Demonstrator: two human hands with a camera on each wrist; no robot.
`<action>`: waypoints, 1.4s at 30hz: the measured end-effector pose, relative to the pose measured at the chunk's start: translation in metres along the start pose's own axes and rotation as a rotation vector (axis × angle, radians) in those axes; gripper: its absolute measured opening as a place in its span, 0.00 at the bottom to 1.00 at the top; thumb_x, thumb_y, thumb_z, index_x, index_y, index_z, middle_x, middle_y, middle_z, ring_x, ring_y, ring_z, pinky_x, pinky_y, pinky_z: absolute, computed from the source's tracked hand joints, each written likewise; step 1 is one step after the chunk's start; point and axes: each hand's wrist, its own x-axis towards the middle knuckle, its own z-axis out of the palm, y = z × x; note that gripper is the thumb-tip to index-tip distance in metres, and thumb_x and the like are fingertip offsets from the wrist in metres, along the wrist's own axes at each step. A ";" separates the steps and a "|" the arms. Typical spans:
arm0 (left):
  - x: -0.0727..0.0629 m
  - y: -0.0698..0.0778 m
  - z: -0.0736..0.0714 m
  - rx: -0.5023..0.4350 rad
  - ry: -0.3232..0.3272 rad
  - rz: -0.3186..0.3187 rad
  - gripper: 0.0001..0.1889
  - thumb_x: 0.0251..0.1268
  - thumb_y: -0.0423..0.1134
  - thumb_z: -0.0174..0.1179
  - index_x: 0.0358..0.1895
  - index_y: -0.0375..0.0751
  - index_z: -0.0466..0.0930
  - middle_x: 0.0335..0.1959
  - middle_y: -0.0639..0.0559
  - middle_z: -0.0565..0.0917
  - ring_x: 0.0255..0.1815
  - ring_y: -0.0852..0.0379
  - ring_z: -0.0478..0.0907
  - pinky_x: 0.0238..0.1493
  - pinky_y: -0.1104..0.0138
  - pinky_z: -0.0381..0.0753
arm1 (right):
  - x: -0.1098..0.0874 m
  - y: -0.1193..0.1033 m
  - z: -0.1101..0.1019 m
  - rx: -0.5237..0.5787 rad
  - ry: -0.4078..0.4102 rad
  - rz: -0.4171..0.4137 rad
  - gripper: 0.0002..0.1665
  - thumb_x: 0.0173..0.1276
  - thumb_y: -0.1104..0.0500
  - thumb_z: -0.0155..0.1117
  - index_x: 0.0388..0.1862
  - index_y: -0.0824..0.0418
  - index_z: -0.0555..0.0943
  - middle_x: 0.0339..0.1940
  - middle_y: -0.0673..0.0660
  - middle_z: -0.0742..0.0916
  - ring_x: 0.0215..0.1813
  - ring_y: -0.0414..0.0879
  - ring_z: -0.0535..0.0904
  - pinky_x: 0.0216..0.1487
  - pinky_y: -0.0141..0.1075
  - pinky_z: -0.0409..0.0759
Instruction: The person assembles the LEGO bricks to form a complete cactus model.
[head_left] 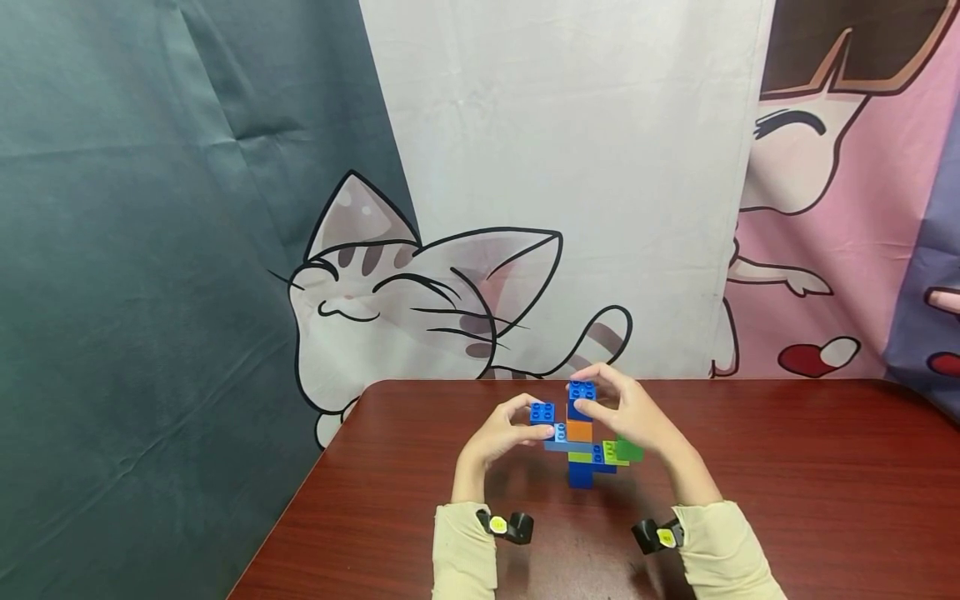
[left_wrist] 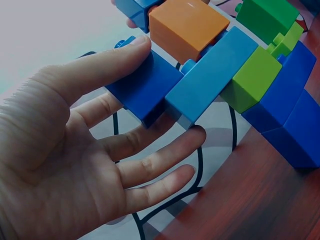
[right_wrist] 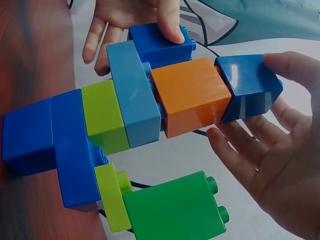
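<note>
A tower of toy building bricks stands on the table, a dark blue brick (head_left: 580,475) at its foot. Above that come a longer blue brick (right_wrist: 75,150), a lime brick (left_wrist: 255,80), a light blue long brick (left_wrist: 215,77) and an orange brick (right_wrist: 192,97). My right hand (head_left: 633,417) pinches a blue brick (right_wrist: 247,87) at the orange one's top, slightly askew to it. Between thumb and fingers, my left hand (head_left: 495,429) holds another blue brick (left_wrist: 150,87) at the light blue brick's left end. On the right side, a green brick (right_wrist: 175,207) sits on a thin lime brick (right_wrist: 112,197).
The dark red wooden table (head_left: 390,517) spreads out around the tower. Behind its far edge hangs a cloth backdrop (head_left: 637,167) with a cartoon cat. Both wrists carry small black cameras (head_left: 517,527) over pale sleeves (head_left: 465,550).
</note>
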 end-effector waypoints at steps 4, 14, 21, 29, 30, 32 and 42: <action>0.000 0.000 0.000 0.015 0.004 -0.001 0.18 0.63 0.41 0.65 0.53 0.40 0.75 0.47 0.43 0.81 0.41 0.57 0.81 0.54 0.54 0.83 | 0.000 0.001 -0.001 -0.001 0.001 -0.006 0.18 0.70 0.58 0.62 0.56 0.61 0.75 0.52 0.64 0.85 0.53 0.58 0.84 0.46 0.41 0.86; 0.001 -0.001 0.000 0.019 0.006 -0.002 0.18 0.63 0.40 0.64 0.53 0.40 0.75 0.48 0.42 0.81 0.41 0.57 0.80 0.53 0.55 0.83 | -0.001 -0.003 -0.003 -0.022 0.010 -0.001 0.19 0.69 0.58 0.64 0.56 0.61 0.77 0.49 0.61 0.87 0.52 0.56 0.84 0.48 0.40 0.85; 0.001 0.000 0.000 0.018 0.010 -0.007 0.18 0.63 0.41 0.64 0.53 0.40 0.75 0.48 0.43 0.81 0.42 0.57 0.80 0.53 0.56 0.83 | -0.001 -0.006 -0.003 -0.021 0.000 0.016 0.20 0.68 0.57 0.64 0.57 0.60 0.78 0.49 0.61 0.87 0.51 0.54 0.84 0.46 0.36 0.84; 0.001 0.000 0.000 0.002 0.004 -0.006 0.18 0.63 0.40 0.64 0.53 0.40 0.75 0.49 0.42 0.81 0.42 0.57 0.81 0.55 0.53 0.82 | -0.002 -0.009 -0.003 -0.030 -0.003 0.009 0.20 0.68 0.57 0.64 0.58 0.59 0.78 0.50 0.62 0.87 0.51 0.55 0.83 0.45 0.35 0.85; 0.001 0.000 0.000 0.000 0.003 -0.006 0.18 0.63 0.40 0.64 0.53 0.40 0.75 0.49 0.42 0.81 0.42 0.57 0.81 0.55 0.52 0.82 | -0.002 -0.009 -0.003 -0.034 0.001 0.014 0.20 0.68 0.57 0.64 0.58 0.59 0.78 0.50 0.62 0.87 0.51 0.55 0.83 0.46 0.38 0.85; 0.001 0.000 0.000 0.003 0.000 -0.005 0.17 0.63 0.40 0.64 0.53 0.40 0.75 0.49 0.42 0.81 0.42 0.57 0.81 0.56 0.52 0.82 | -0.003 -0.009 -0.002 -0.042 0.012 0.025 0.20 0.68 0.56 0.64 0.58 0.58 0.78 0.51 0.62 0.86 0.52 0.56 0.83 0.47 0.43 0.85; 0.001 0.000 0.000 0.010 0.001 0.002 0.17 0.63 0.40 0.64 0.52 0.40 0.76 0.49 0.43 0.81 0.40 0.57 0.82 0.53 0.55 0.83 | -0.002 -0.008 0.000 -0.050 0.018 0.030 0.21 0.69 0.56 0.63 0.59 0.59 0.77 0.53 0.62 0.86 0.53 0.56 0.83 0.49 0.47 0.85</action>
